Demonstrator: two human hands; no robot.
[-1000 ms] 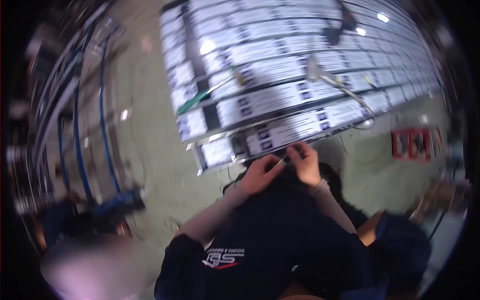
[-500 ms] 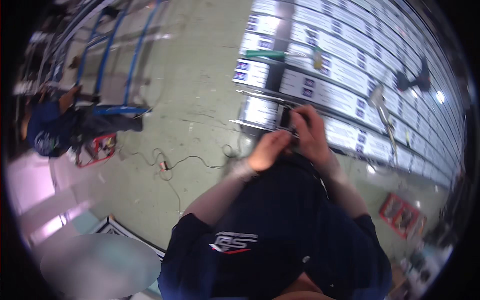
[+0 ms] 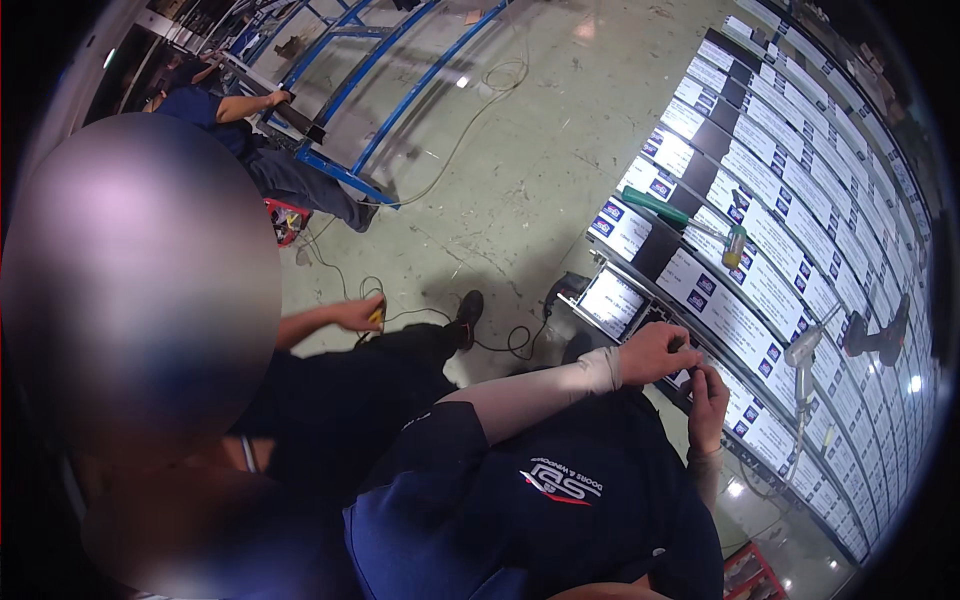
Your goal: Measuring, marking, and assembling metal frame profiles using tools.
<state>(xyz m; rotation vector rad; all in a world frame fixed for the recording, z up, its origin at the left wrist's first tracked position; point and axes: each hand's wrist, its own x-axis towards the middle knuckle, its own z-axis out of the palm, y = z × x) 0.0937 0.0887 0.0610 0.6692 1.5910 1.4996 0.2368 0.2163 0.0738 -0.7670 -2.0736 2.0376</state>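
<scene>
My left hand (image 3: 652,354) and my right hand (image 3: 708,402) are close together in front of my chest, at the near edge of the film-covered profiles. The fingers of both are bent and pinched together. What they hold, if anything, is too small or hidden to make out. Just beyond my left hand is the end of a profile (image 3: 612,303) with white film and a dark band. A hammer with a green handle (image 3: 655,206) and a yellow-tipped head lies on the profiles farther off.
Long white-filmed profiles (image 3: 765,265) lie side by side on my right. On them are a grey pistol-shaped tool (image 3: 802,352) with a hose and a dark cordless drill (image 3: 888,335). A co-worker's hand (image 3: 358,314) with something yellow is close on my left. Another person (image 3: 215,105) is by blue racks (image 3: 410,75).
The view has turned, and the profiles now sit farther right. My hands have shifted off the profile's dark end, toward the right. A co-worker has come into view close on the left.
</scene>
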